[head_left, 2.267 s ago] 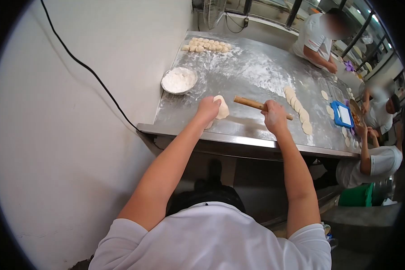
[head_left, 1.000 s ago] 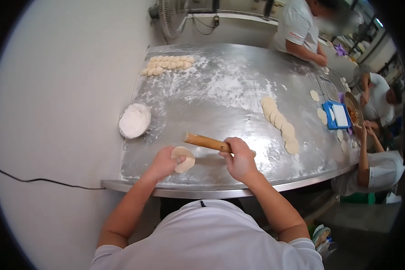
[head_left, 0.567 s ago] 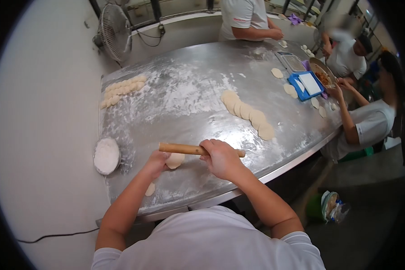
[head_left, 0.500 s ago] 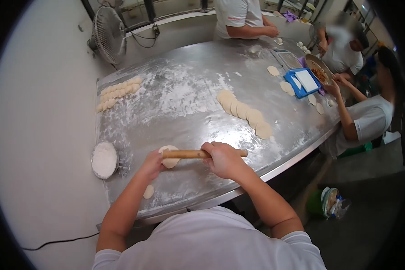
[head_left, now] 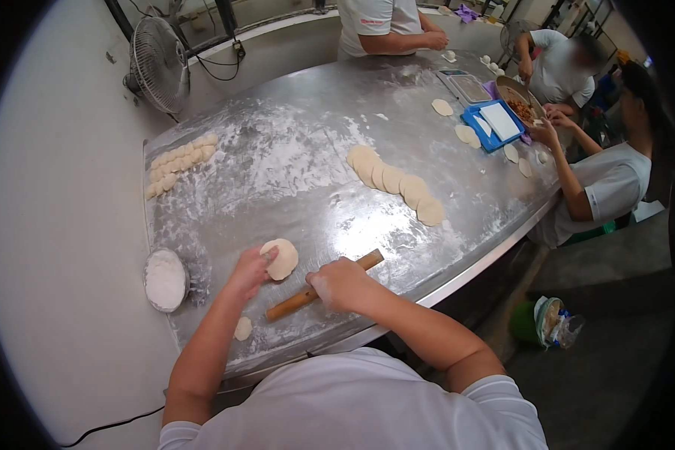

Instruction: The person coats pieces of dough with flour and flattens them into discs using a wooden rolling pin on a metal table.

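Note:
My left hand (head_left: 252, 271) pinches the edge of a round dough wrapper (head_left: 283, 260), thumb on top of it. Closed around the middle of a wooden rolling pin (head_left: 367, 260) is my right hand (head_left: 339, 284), just to the right of the wrapper. The pin lies at a slant, clear of the dough. Below my left hand a small flattened dough piece (head_left: 243, 328) rests on the steel table (head_left: 277, 202). Farther out, a row of overlapping wrappers (head_left: 391, 180) runs slanting across the tabletop.
A bowl of flour (head_left: 164, 280) stands at the left edge, with small dough pieces (head_left: 184, 163) behind it. At the far right are a blue tray (head_left: 492, 124), a scale (head_left: 465, 87) and a pan of filling (head_left: 516, 103). Three people work around the far side.
The rolling pin has come off the wrapper, shifted toward me and turned to a slant in my right hand. My left hand now holds the wrapper by its edge. The view has shifted slightly.

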{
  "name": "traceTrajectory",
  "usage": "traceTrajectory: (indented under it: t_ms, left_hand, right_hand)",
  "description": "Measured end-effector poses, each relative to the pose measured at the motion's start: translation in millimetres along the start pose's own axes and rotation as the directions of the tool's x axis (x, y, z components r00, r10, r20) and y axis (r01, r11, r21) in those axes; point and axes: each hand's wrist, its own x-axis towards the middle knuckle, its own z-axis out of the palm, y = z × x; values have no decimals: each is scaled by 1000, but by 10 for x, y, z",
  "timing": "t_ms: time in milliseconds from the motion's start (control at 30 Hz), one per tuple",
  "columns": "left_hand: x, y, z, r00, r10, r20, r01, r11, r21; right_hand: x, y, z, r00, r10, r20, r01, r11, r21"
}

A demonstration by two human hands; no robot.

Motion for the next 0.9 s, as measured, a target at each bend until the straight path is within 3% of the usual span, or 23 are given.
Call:
traceTrajectory:
  t_ms: [200,467,900]
  left_hand:
    - [-24,-74,98,995,5,102,-4,1000,-10]
    - [-58,-161,100,997,1,72,0,1000,-27]
    - [-43,-108,107,998,-38,54,40,998,-55]
  right_hand:
    - [98,-49,14,998,22,52,-20,999,-46]
    - [164,150,127,986,120,118,-118,993,-21]
    - [221,150,200,961,123,249,-112,992,-60]
